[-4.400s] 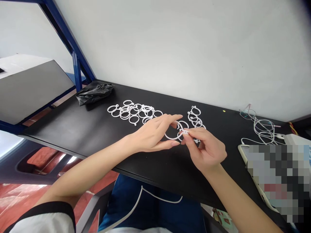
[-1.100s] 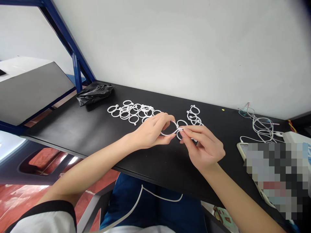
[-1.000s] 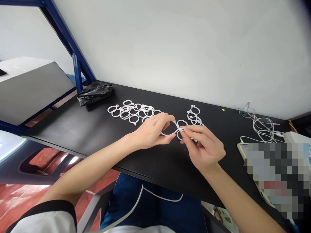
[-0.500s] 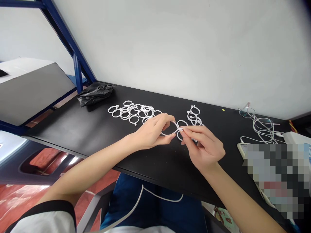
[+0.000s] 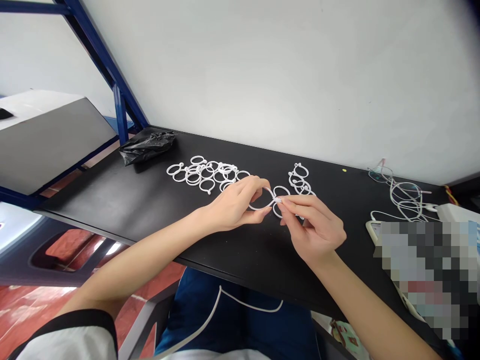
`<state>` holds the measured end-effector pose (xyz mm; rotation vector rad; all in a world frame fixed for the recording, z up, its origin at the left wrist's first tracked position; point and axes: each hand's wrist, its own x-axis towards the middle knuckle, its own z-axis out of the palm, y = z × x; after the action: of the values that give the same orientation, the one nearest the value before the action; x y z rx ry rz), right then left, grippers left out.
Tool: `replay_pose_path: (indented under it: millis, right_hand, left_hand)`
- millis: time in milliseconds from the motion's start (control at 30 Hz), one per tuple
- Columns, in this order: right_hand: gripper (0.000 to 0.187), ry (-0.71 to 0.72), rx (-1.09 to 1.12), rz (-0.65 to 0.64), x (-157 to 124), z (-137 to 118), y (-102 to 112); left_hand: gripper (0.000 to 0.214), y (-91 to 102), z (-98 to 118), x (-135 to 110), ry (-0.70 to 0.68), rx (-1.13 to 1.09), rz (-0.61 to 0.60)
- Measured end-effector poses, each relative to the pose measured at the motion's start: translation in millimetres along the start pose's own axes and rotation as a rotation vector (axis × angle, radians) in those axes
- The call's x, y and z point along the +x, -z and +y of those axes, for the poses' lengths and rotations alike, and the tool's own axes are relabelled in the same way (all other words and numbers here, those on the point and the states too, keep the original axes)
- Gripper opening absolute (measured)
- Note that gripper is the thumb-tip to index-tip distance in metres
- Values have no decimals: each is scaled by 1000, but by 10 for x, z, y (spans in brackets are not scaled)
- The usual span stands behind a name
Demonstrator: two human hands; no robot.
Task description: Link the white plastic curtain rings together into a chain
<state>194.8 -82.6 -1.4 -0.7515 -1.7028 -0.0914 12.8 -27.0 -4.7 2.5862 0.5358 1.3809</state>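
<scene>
Over the black table (image 5: 123, 200), my left hand (image 5: 234, 206) pinches one side of a white plastic ring (image 5: 263, 205) between thumb and fingers. My right hand (image 5: 314, 227) is closed on the ring's other end, at its small clasp. A loose pile of white rings (image 5: 204, 173) lies behind my left hand. A shorter string of linked rings (image 5: 299, 181) lies behind my right hand, and part of it runs under my fingers.
A crumpled black plastic bag (image 5: 146, 145) sits at the back left of the table. On the right are eyeglasses (image 5: 382, 174), a tangle of white cable (image 5: 407, 200) and a phone (image 5: 373, 231) beside a blurred-out patch. A blue metal frame (image 5: 120, 107) stands at the left.
Since 4.4 s ago my left fingers have curled from stretched out to a pinch on the ring, and both hands have drawn closer together. Over the last second almost nothing moves.
</scene>
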Motion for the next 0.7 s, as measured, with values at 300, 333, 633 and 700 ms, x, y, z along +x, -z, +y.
replay_pose_path:
  millis: [300, 333, 633, 700]
  right_hand:
    - [31, -10, 20, 14, -31, 11, -30]
    - [31, -15, 22, 13, -36, 14, -31]
    - [33, 23, 25, -7, -28, 4, -37]
    - [33, 34, 28, -8, -17, -8, -41]
  left_hand:
    - [29, -5, -2, -7, 11, -12, 0]
    - [29, -7, -2, -8, 11, -12, -1]
    - [27, -1, -19, -22, 9, -20, -15]
    - [28, 9, -21, -20, 9, -28, -19]
